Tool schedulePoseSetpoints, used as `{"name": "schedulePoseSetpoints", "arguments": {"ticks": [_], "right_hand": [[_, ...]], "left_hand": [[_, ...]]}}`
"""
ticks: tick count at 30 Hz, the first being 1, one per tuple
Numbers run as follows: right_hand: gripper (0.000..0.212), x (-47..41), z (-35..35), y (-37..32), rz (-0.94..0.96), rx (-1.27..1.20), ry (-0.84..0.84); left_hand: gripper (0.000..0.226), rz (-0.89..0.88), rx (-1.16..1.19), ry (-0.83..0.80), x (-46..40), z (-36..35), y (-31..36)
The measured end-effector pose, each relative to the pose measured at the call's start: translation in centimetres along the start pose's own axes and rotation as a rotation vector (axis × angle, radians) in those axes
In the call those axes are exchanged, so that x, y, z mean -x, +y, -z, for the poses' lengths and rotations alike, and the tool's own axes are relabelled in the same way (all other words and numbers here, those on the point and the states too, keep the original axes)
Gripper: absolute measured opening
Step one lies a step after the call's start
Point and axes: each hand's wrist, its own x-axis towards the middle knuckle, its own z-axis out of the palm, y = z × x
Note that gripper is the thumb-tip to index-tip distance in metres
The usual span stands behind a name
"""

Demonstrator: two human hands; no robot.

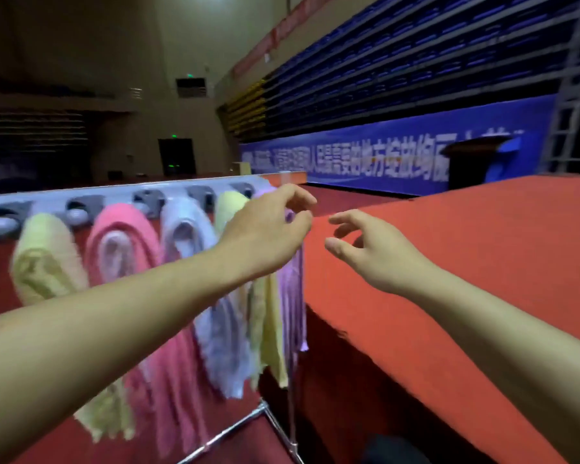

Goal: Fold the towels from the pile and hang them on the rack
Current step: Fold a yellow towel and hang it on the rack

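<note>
While five folded towels hang side by side from the rack (pixel 121 192), both bare hands are held up at its right end. The rack is seen as a pale bar carrying a row of grey holders, set on a chrome frame (pixel 228 430) whose legs stand on the red floor. From left to right the towels are told as a yellow towel (pixel 44 262), a pink towel (pixel 124 242), a pale lilac towel (pixel 188 229), a second yellow towel (pixel 268 329) and a purple towel (pixel 293 316). Each is draped down from a holder, and neighbouring towels are touching or overlapping lower down.

The left hand (pixel 265 236) is raised in front of the purple towel, its fingers curled, with thumb and fingertips brought close together at the towel's top edge. Whether the cloth is actually pinched cannot be told, since the picture is blurred there. The right hand (pixel 372 249) is held just beside the left, apart from the towels, with its fingers loosely curved and spread and nothing held in it.

A raised platform covered in red carpet (pixel 449 262) is seen to the right of the rack. Behind it, a blue banner (pixel 382 152) with white characters is stretched below rows of dark blue seating (pixel 416 61).
</note>
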Motion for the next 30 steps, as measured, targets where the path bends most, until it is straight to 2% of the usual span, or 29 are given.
{"name": "schedulePoseSetpoints", "arguments": {"ticks": [9, 18, 24, 27, 30], "right_hand": [[0.031, 16.3, 12.8, 19.2, -0.588, 0.036, 0.322], [0.032, 28.8, 19.9, 31.5, -0.922, 0.388, 0.470], [0.033, 31.4, 24.1, 40.6, -1.038, 0.569, 0.503], [0.033, 31.1, 25.4, 45.4, -1.039, 0.653, 0.475], [0.037, 30.0, 26.4, 49.5, -1.030, 0.808, 0.414]], "left_hand": [[0.017, -0.176, 0.417, -0.369, -1.0, -25.4, 13.9], [0.017, -0.220, 0.797, -0.618, 2.9, -47.3, 26.4], [0.016, -0.073, 0.932, -0.639, 4.5, -56.2, 28.7], [0.015, 0.032, 0.989, -0.617, 4.4, -58.0, 28.3], [0.021, 0.028, 0.983, -0.645, 4.2, -57.9, 28.2]]}}
